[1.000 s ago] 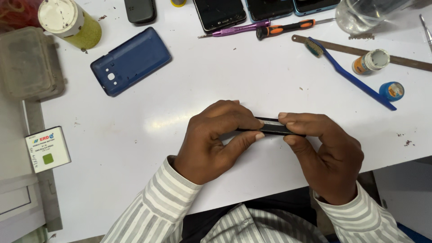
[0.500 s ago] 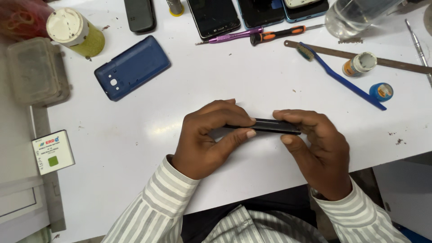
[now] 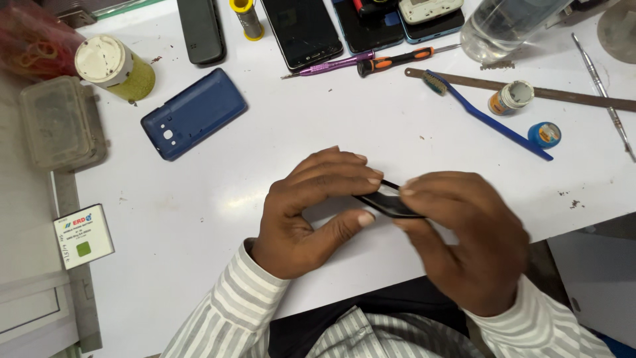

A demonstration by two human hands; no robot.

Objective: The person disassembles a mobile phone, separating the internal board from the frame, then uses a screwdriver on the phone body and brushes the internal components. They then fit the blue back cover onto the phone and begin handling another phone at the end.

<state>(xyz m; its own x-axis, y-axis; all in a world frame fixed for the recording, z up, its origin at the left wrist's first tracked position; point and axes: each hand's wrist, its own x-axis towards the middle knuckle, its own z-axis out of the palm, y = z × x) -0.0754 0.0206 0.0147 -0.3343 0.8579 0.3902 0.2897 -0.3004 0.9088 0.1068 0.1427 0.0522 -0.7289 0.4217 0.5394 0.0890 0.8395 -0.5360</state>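
White laminate table (image 3: 278, 132) forms the work surface and carries every item shown. Two hands in grey-and-white striped sleeves meet near its front edge. Left hand (image 3: 301, 212): the fingers curl over the top and the thumb presses up from below, pinching the left end of a thin black phone part (image 3: 389, 201), with only a narrow gap between thumb and fingers. Right hand (image 3: 464, 235): closed around the right end of the same part, the fingertips on its upper edge; most of the piece is hidden under this hand, so its exact kind cannot be told. The part is held just above the table, tilted slightly down to the right.

Blue phone back cover (image 3: 193, 113) lies flat, well apart, to the upper left. A clear plastic box (image 3: 58, 122) sits at the left edge, beside a green jar with a white lid (image 3: 112, 66). A blue toothbrush (image 3: 487, 116) lies to the upper right, near a long metal ruler (image 3: 570, 98). An orange-handled screwdriver (image 3: 397, 61) and a purple screwdriver (image 3: 331, 65) lie end to end below a row of dark phones (image 3: 301, 30). A white battery with a green square (image 3: 83, 233) rests at the far left.
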